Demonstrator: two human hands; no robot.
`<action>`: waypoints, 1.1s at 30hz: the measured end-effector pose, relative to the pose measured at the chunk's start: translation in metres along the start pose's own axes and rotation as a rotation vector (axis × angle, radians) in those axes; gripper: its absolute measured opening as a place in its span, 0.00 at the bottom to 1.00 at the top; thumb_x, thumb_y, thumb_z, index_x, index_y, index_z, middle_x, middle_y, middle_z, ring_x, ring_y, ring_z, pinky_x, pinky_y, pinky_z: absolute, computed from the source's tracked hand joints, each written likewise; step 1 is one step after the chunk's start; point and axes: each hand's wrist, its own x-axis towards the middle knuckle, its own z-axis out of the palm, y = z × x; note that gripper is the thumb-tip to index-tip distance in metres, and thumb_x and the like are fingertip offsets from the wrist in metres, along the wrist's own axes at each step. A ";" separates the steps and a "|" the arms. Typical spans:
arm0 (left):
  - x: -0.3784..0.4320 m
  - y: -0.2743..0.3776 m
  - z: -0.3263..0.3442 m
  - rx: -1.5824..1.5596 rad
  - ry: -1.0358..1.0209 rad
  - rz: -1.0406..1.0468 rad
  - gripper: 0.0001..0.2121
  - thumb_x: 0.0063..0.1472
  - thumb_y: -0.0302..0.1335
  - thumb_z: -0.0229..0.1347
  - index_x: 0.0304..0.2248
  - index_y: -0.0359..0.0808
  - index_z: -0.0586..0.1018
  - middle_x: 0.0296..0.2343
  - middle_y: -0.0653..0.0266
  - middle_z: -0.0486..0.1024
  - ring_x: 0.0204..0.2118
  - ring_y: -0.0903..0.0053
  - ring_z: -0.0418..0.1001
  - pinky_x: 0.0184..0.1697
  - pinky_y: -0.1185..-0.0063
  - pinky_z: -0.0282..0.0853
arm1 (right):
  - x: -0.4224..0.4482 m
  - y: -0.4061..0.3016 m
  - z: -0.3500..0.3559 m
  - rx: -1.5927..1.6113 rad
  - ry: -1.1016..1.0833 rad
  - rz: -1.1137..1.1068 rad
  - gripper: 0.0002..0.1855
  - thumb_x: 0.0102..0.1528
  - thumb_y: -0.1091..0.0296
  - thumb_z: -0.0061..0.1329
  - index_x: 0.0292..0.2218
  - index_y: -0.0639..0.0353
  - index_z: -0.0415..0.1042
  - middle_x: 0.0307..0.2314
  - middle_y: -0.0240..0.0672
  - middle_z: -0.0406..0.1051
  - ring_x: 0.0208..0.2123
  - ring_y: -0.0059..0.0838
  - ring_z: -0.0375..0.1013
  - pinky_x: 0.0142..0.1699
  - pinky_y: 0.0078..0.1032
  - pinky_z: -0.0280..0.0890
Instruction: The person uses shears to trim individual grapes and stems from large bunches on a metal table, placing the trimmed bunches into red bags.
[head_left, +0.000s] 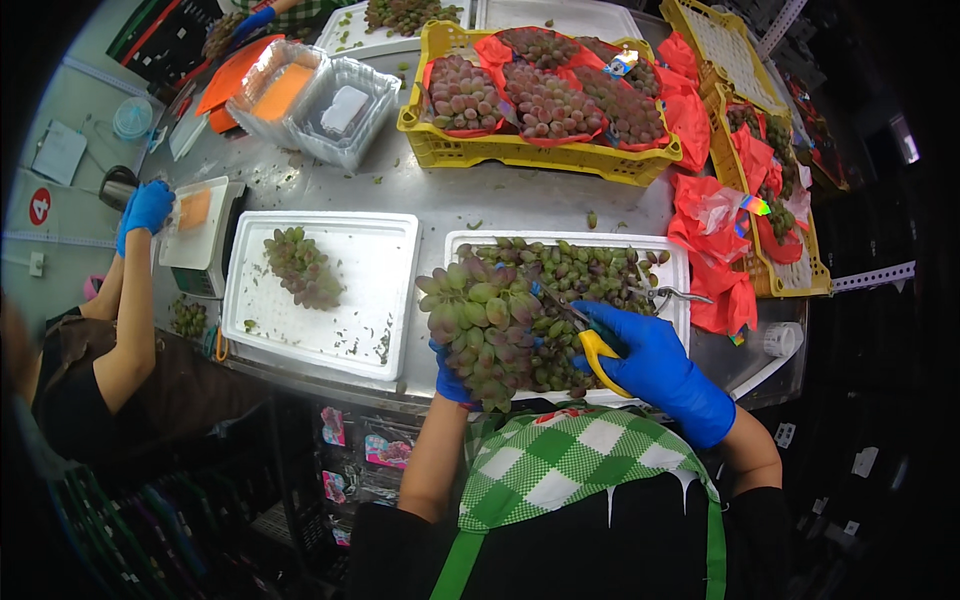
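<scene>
In a blue glove, my left hand (451, 379) holds up a large bunch of green and purplish grapes (480, 322), which hides most of its fingers. My right hand (652, 367), also gloved in blue, grips yellow-handled scissors (600, 360). Their blades reach toward the bunch's right side; whether the tips touch a stem I cannot tell. Beneath both hands lies a white foam tray (679, 259) filled with loose grapes (600, 274). A pair of metal pruning snips (667, 294) rests over that tray's right end.
Left of me, another white foam tray (300, 345) carries one grape bunch (304, 266). A co-worker's gloved hands (150, 206) are beside a weighing scale (196, 240). Yellow crates (540, 161) with red-wrapped grapes, clear plastic boxes (341, 112) and red wrappers (709, 225) stand around the metal table (337, 187).
</scene>
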 end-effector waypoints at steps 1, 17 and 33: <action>-0.001 0.003 0.004 -0.030 -0.037 -0.006 0.26 0.58 0.41 0.35 0.53 0.38 0.49 0.50 0.60 0.52 0.52 0.71 0.52 0.54 0.74 0.49 | -0.001 0.003 0.001 0.009 0.013 -0.029 0.27 0.41 0.57 0.54 0.43 0.50 0.65 0.22 0.41 0.68 0.21 0.36 0.69 0.25 0.26 0.62; 0.004 0.009 0.000 -0.070 -0.023 0.161 0.25 0.58 0.46 0.32 0.51 0.40 0.53 0.49 0.59 0.53 0.51 0.68 0.53 0.53 0.70 0.48 | -0.001 -0.002 -0.006 0.205 -0.113 -0.009 0.25 0.42 0.62 0.54 0.44 0.51 0.65 0.26 0.41 0.70 0.25 0.32 0.71 0.29 0.23 0.63; 0.010 0.003 0.016 -0.258 -0.109 0.035 0.32 0.56 0.53 0.30 0.52 0.36 0.52 0.48 0.55 0.56 0.49 0.64 0.58 0.49 0.68 0.58 | 0.001 0.010 0.008 0.153 -0.079 -0.021 0.27 0.41 0.56 0.54 0.43 0.50 0.65 0.26 0.42 0.70 0.25 0.37 0.70 0.30 0.25 0.64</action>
